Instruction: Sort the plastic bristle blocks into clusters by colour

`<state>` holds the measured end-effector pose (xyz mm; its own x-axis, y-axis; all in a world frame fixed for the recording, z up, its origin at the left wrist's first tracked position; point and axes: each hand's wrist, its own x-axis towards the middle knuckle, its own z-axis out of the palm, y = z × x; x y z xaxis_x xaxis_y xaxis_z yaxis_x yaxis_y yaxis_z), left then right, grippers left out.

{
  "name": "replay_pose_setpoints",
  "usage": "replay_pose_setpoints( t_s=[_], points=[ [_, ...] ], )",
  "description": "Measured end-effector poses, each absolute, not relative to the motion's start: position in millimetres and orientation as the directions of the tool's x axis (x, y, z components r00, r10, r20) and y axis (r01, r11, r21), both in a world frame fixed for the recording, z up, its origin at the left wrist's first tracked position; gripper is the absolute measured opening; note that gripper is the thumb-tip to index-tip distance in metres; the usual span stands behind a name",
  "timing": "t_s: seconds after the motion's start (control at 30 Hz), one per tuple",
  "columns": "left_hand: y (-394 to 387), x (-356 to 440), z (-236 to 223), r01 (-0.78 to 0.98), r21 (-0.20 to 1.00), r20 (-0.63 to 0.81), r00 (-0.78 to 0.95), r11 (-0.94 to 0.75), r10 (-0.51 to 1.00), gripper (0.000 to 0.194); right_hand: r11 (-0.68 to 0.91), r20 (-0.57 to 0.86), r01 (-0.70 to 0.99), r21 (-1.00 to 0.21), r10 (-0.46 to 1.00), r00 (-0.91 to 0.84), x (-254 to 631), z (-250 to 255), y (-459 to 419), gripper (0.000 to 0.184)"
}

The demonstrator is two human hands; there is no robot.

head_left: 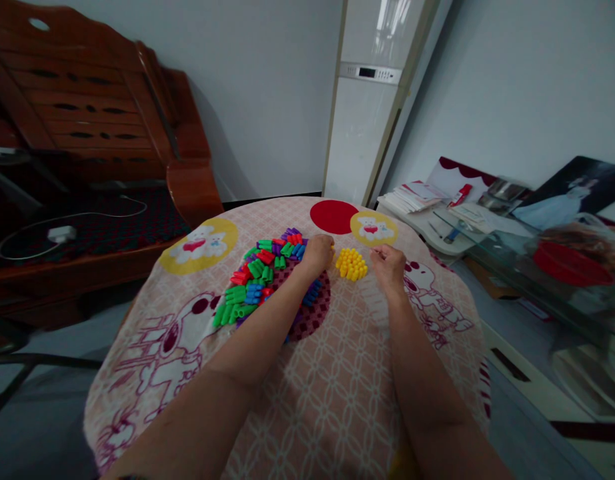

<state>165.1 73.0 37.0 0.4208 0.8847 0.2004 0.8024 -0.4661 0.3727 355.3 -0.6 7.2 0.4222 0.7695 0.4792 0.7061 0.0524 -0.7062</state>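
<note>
My left hand (319, 256) is closed at the right edge of a heap of coloured plastic pieces, with a bit of yellow showing at its fingertips. My right hand (390, 267) hovers or rests at the other side, thumb and fingers pinched together; whatever they hold is too small to make out. Between the two hands a tight cluster of yellow plastic pieces (352, 265) sits on the tablecloth. The heap of small tube-shaped green, red, blue and purple pieces (257, 270) spreads to the left, partly hidden behind my left forearm.
A patterned cloth covers the round table (332, 387). A wooden bench (87, 133) with a white charger (62, 234) stands at left, a tall white air conditioner (362, 127) behind. On the right, a glass shelf (532, 267) holds papers and a red basket (570, 263).
</note>
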Motion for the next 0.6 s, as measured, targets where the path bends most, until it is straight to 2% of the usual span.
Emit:
replay_pose_setpoints(
  t_s=[0.37,0.53,0.6],
  points=[
    [74,173,43,0.787,0.438,0.072,0.451,-0.435,0.889,0.030,0.044,0.481,0.728,-0.684,0.778,0.405,356,9,-1,0.027],
    [67,126,68,0.717,0.535,0.098,0.473,-0.447,0.876,0.038,0.046,0.493,0.709,-0.703,0.750,0.440,359,3,-1,0.028],
    [59,95,80,0.707,0.521,0.072,0.523,-0.479,0.849,0.032,0.030,0.479,0.686,-0.727,0.738,0.475,361,0,-1,0.028]
  ],
)
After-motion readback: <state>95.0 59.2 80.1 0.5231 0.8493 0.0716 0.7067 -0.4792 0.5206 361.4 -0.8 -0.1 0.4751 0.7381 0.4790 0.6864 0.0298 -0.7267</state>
